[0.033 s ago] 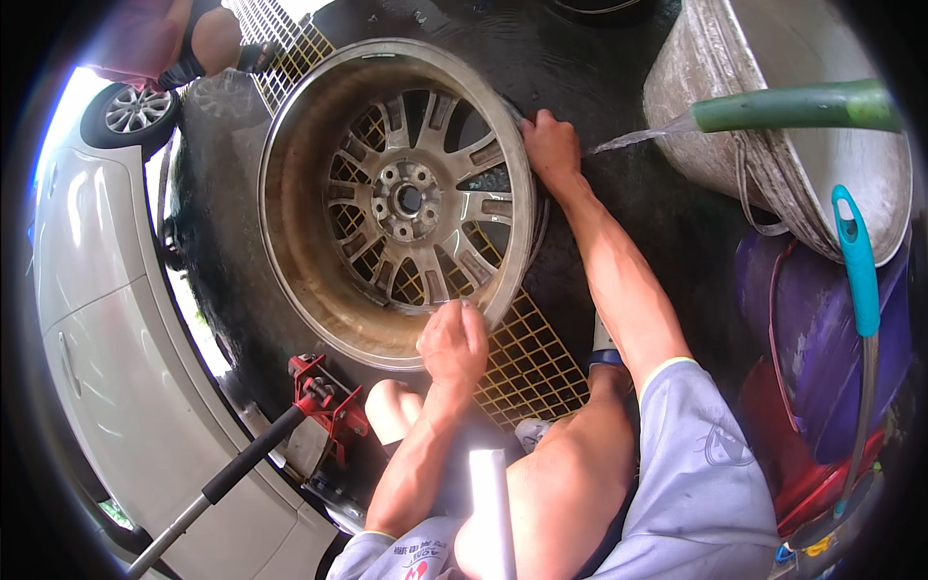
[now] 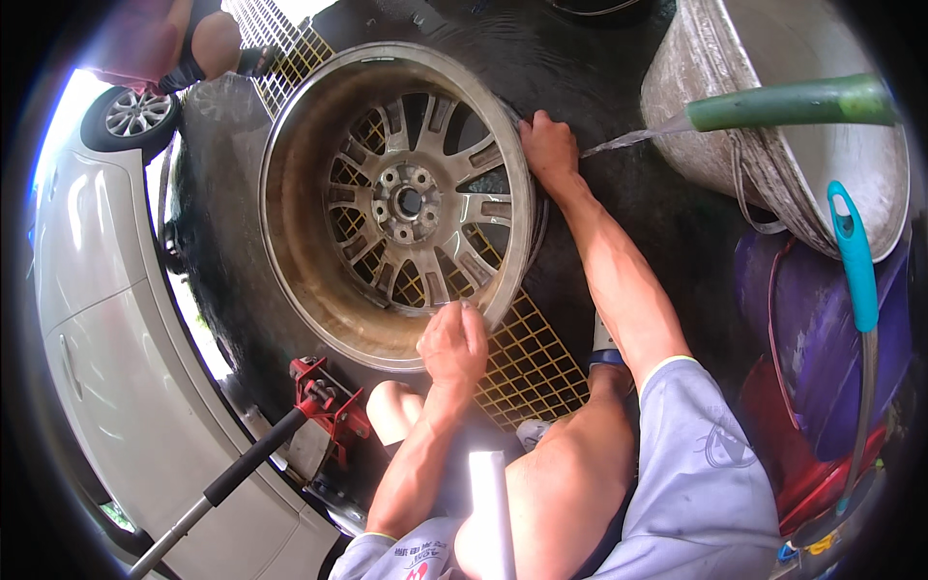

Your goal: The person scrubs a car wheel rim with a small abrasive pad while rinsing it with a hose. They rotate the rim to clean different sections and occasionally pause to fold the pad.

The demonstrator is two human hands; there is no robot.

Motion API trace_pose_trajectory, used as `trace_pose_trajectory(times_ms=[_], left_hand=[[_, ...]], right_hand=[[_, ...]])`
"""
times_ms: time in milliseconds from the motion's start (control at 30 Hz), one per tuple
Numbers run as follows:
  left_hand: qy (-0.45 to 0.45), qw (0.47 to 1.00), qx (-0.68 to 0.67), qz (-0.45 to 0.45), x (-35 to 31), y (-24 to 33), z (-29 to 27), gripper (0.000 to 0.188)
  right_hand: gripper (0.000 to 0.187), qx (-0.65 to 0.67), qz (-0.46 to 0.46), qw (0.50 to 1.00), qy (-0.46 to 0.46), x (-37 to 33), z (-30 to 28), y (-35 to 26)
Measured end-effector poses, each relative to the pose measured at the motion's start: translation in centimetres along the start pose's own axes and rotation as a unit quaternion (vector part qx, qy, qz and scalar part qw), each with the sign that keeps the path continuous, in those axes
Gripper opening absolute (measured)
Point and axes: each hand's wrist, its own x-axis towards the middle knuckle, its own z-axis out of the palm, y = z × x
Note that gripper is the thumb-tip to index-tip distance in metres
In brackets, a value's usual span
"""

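Observation:
A bare alloy wheel rim (image 2: 280,242), dirty brown inside its barrel and without a tyre, stands tilted in front of me, its spokes and centre hub facing up. My left hand (image 2: 452,346) is closed on the near lip of the rim, fingers curled over the edge. Against the outer right side of the rim, my right hand (image 2: 551,150) is closed too, its fingertips partly hidden. Water runs from a green hose (image 2: 788,104) just right of that hand.
A yellow floor grating (image 2: 541,372) runs under the rim on wet dark ground. A red floor jack (image 2: 324,401) and a white car (image 2: 106,280) stand left. Right are a large metal tub (image 2: 696,126), a purple basin (image 2: 822,338) and a turquoise-handled tool (image 2: 855,261). Another person's knee (image 2: 215,43) shows far left.

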Motion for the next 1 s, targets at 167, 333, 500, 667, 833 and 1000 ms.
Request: trace_pose_trajectory(times_ms=[167,333,500,667,833,1000], left_hand=[[0.014,1.000,0.005,0.009,-0.1,-0.4,-0.3,0.017],[-0.009,0.999,-0.029,0.012,0.2,0.9,0.2,0.018],[0.003,1.000,-0.009,-0.004,-0.5,-0.8,-0.2,0.019],[-0.001,1.000,-0.016,0.014,0.2,0.0,0.1,0.019],[0.000,1.000,-0.014,0.005,0.1,-0.5,-0.1,0.017],[0.004,1.000,-0.006,0.006,0.0,-0.3,0.1,0.017]], right_hand=[[0.034,0.040,0.033,0.999,-0.012,-6.3,0.6,1.6],[0.033,0.029,0.012,0.999,0.026,-0.2,-0.9,0.7],[0.038,0.011,0.072,0.995,-0.067,-6.3,0.0,1.1],[0.038,0.035,0.032,0.999,0.005,-1.9,-0.6,0.3],[0.039,0.023,0.050,0.998,-0.023,-5.2,0.0,1.7],[0.038,0.022,0.023,0.999,0.001,-4.1,-0.4,1.2]])
